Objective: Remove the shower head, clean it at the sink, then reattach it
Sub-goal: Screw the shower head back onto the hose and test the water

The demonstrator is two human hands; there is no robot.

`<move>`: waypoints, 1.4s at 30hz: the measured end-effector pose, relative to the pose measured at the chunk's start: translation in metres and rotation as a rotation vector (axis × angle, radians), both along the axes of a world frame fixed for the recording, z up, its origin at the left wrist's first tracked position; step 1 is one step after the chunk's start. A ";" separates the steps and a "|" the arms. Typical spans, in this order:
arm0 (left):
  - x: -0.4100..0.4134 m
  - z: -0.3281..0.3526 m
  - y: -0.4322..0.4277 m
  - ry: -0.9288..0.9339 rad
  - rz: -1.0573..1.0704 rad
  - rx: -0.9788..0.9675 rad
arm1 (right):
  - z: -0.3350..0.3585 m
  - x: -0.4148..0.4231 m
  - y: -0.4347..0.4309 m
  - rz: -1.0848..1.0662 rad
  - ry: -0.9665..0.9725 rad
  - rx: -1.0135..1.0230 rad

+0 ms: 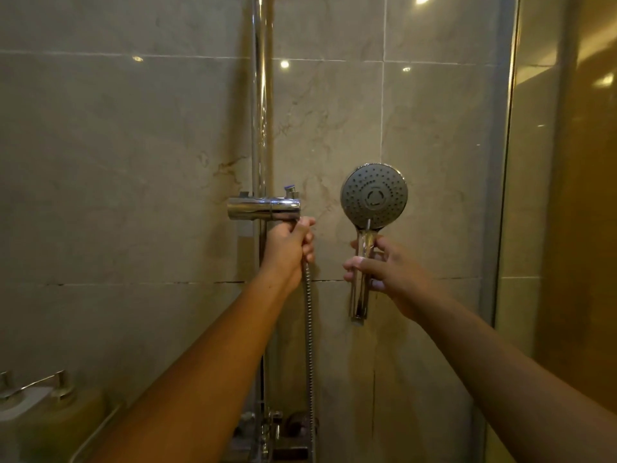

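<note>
The chrome shower head (374, 197) has a round grey spray face turned toward me and stands upright, free of the hose. My right hand (384, 269) grips its chrome handle about halfway down. The handle's lower end hangs bare below my fingers. My left hand (290, 248) is curled round the top end of the metal hose (309, 329), just under the chrome holder bracket (263, 208) on the vertical riser rail (262, 95). The hose hangs straight down from my fist.
Beige marble tiles (133, 162) cover the wall behind. A glass shower panel (507, 195) stands at the right. The chrome mixer tap (270, 429) sits at the rail's foot. At lower left a wall rack holds pump bottles (63, 406).
</note>
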State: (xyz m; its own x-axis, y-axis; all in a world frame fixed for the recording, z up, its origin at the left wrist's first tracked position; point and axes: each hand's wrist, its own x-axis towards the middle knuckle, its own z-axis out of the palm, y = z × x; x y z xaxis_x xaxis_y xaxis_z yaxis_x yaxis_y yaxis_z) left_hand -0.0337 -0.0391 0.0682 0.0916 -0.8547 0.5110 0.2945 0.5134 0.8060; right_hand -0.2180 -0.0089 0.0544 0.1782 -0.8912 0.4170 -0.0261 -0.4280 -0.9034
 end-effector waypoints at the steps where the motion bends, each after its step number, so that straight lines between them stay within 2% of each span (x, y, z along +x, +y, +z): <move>1: -0.001 0.001 -0.001 0.053 -0.078 0.012 | 0.002 0.000 -0.002 -0.004 -0.007 -0.009; 9: -0.003 0.004 -0.005 0.339 -0.413 0.096 | 0.014 -0.004 -0.011 0.039 -0.126 -0.036; 13: -0.022 0.003 -0.006 0.413 -0.322 0.078 | 0.010 0.000 -0.013 0.068 -0.171 -0.019; 16: -0.019 -0.002 -0.003 0.221 -0.175 0.054 | 0.003 -0.001 -0.012 0.071 -0.178 0.005; 18: -0.009 -0.004 -0.004 0.128 -0.158 0.040 | -0.003 -0.005 -0.010 0.071 -0.166 0.027; 22: 0.001 -0.016 -0.004 0.362 -0.395 0.055 | -0.017 -0.010 -0.006 0.069 -0.135 0.066; 25: -0.011 -0.031 -0.004 0.415 -0.354 0.008 | -0.027 -0.013 0.000 0.077 -0.150 0.086; 30: -0.022 -0.011 -0.004 0.271 -0.219 -0.034 | -0.031 -0.020 0.009 0.063 -0.140 0.106; 34: -0.040 0.020 -0.001 0.193 -0.377 -0.036 | -0.022 -0.031 0.012 0.064 -0.153 0.069; 36: -0.057 0.033 0.004 0.165 -0.389 -0.022 | -0.018 -0.035 0.014 0.060 -0.157 0.053; 40: -0.064 0.043 0.006 0.030 -0.218 -0.053 | -0.012 -0.045 0.019 0.030 -0.145 0.037; 42: -0.058 0.045 0.007 -0.122 -0.087 -0.088 | -0.012 -0.050 0.020 0.012 -0.128 0.043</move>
